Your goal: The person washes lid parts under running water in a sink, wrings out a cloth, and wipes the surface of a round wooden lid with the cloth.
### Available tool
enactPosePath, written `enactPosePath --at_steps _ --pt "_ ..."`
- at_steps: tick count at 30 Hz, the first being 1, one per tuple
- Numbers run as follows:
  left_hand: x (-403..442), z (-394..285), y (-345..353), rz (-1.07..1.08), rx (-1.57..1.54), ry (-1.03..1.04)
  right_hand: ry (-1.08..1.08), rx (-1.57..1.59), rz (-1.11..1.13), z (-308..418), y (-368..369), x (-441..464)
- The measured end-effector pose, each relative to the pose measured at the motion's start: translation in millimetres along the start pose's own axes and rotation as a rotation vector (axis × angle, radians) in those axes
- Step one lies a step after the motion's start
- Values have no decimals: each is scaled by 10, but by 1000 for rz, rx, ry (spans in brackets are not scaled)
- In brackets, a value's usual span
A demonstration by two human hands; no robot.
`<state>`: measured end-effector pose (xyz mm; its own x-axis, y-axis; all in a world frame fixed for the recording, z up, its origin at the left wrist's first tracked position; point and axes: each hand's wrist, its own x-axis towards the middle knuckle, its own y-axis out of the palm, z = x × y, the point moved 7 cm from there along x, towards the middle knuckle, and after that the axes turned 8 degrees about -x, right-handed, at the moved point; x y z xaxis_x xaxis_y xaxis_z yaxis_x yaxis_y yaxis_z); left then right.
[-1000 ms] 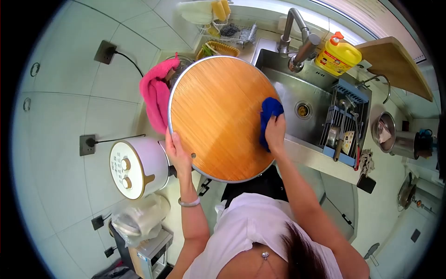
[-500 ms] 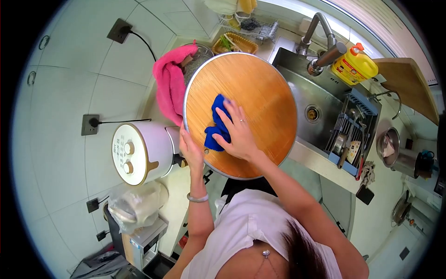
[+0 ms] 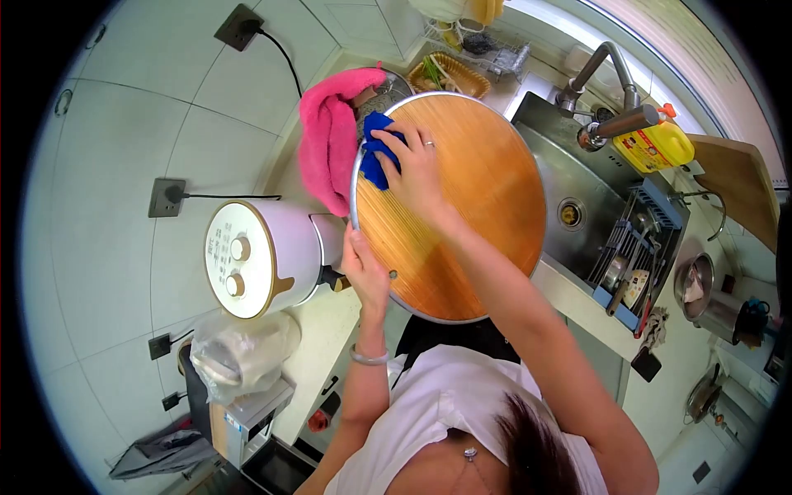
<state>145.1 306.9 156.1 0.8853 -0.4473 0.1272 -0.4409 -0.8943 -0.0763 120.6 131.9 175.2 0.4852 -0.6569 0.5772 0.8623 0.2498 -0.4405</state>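
Note:
A round wooden cutting board (image 3: 470, 198) with a metal rim is tilted up in front of me. My left hand (image 3: 365, 266) grips its lower left edge, the thumb on the face and the other fingers hidden behind the rim. On the board's upper left part, my right hand (image 3: 415, 169) presses a bunched blue cloth (image 3: 377, 153) against the wood, fingers curled over it. The cloth reaches the rim there. A small round hole shows in the board near my left hand. Just beyond the left rim lies a pink towel (image 3: 326, 144).
On the right, the steel sink (image 3: 549, 157) has a faucet (image 3: 606, 74), and a dish rack (image 3: 623, 256) with utensils. A yellow bottle (image 3: 656, 147) stands behind it. A white appliance (image 3: 247, 260) is at left, a basket (image 3: 466, 78) at the back.
My right hand and the blue cloth have moved up and left across the board to its rim. The whole view has shifted slightly; my left hand keeps its hold on the edge.

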Motion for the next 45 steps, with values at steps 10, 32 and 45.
enactPosePath --at_steps 10,32,45 --pt "-32 93 -60 23 33 -36 47 -30 88 160 -151 -542" --pt "-407 1 -158 -87 -19 21 202 -174 -158 -669 -444 -295" --pt "-561 -16 -197 -123 3 16 244 -101 -207 -927 -305 44"
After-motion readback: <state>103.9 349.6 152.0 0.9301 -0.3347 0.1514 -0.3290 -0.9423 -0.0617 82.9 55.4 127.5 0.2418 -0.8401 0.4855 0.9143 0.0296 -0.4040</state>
